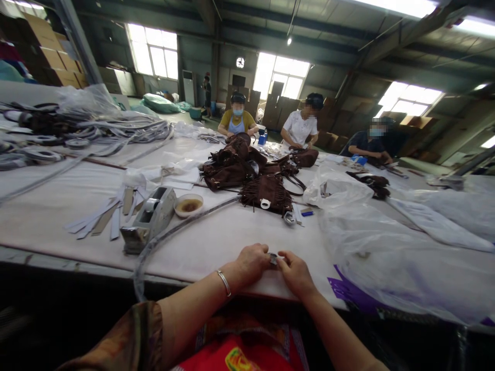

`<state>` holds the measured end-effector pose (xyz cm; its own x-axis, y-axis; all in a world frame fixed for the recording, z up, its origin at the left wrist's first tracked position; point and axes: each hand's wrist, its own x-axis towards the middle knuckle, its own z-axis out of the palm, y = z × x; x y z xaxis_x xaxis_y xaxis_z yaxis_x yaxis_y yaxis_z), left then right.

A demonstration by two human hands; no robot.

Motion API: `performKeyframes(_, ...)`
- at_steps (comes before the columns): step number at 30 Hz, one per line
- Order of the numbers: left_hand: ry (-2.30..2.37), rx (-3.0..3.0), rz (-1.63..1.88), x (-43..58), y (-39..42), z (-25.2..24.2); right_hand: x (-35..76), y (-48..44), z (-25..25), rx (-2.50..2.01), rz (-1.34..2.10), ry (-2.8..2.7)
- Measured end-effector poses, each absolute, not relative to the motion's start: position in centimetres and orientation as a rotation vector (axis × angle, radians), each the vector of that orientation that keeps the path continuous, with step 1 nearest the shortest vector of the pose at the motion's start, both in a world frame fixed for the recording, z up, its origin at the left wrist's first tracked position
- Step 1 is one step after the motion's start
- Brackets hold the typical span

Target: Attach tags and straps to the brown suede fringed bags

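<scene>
left hand [252, 262] and right hand [297, 275] are pinched on a small grey piece [273, 259], one from each end, presumably steadying it near the surface's [220, 245] front edge. from where i stand, the tape dispenser [150, 222] seems placed for easy reach, beside a bowl [188, 215]; brown bags [266, 189] sit heaped beyond, perhaps so workers [302, 128] opposite can share.

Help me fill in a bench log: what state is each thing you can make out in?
Left hand: pinching a small piece
Right hand: pinching it too
Tape dispenser: standing upright
Bowl: holding something brownish
Fringed handbag: set down, fringe loose
Brown handbags: heaped
Flat strips: loose, fanned out
Plastic sheeting: crumpled
Bangle: worn on left wrist
Ceiling light: on
</scene>
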<state>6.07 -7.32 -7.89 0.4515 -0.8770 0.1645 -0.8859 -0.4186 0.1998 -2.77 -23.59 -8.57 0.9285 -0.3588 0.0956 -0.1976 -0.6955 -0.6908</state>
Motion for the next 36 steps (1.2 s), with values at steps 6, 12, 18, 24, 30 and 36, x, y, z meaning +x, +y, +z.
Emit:
performKeyframes(6,-1.464,2.478,0.008,6.3,-7.8,-8.0,-2.4,-23.3,-7.3,-2.646,-0.327,-0.051)
performKeyframes(12,-1.388,2.451,-0.115,6.3,-7.9,-8.0,-3.2,-23.1,-8.4,-2.798,-0.353,-0.176)
performKeyframes(18,-1.541,2.390,-0.181,7.7,-6.8,-6.7,-2.5,-24.1,-8.5,-2.730,-0.399,-0.402)
performKeyframes(24,-1.679,2.485,-0.119,8.4,-7.5,-7.1,-2.3,-23.8,-8.7,-2.538,-0.416,-0.106)
performKeyframes(30,-1.441,2.546,-0.102,6.3,-8.5,-7.4,-1.0,-22.0,-8.2,-2.580,-0.128,0.529)
performKeyframes(36,-1.348,2.512,-0.167,5.2,-7.0,-5.7,1.9,-21.6,-6.1,-2.750,0.025,0.361)
